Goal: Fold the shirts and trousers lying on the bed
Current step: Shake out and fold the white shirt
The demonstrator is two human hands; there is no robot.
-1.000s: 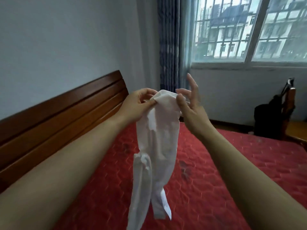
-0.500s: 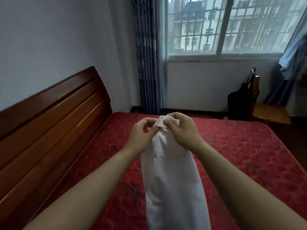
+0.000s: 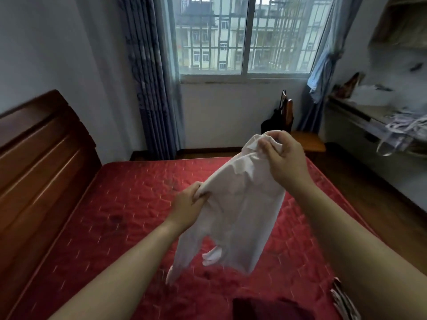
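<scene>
I hold a thin white garment [image 3: 240, 204] in the air above the red quilted bed [image 3: 129, 204]. My right hand [image 3: 280, 158] is the higher one and grips the garment's top end. My left hand [image 3: 189, 207] is lower and to the left, pinching the cloth's edge. The fabric stretches on a slant between the two hands and its loose ends dangle toward the mattress. A dark red garment [image 3: 270, 308] lies at the bed's near edge, and a striped cloth [image 3: 344, 301] peeks out by my right forearm.
A wooden headboard [image 3: 39, 162] runs along the left. Blue curtains [image 3: 150, 88] flank a barred window [image 3: 245, 35]. A wooden chair with a black bag [image 3: 277, 121] stands past the bed. A cluttered shelf [image 3: 379, 121] is at the right.
My hands, close together at the garment's top before, have spread apart: the left dropped down-left along the cloth, the right stayed high. The view has tilted down and to the right.
</scene>
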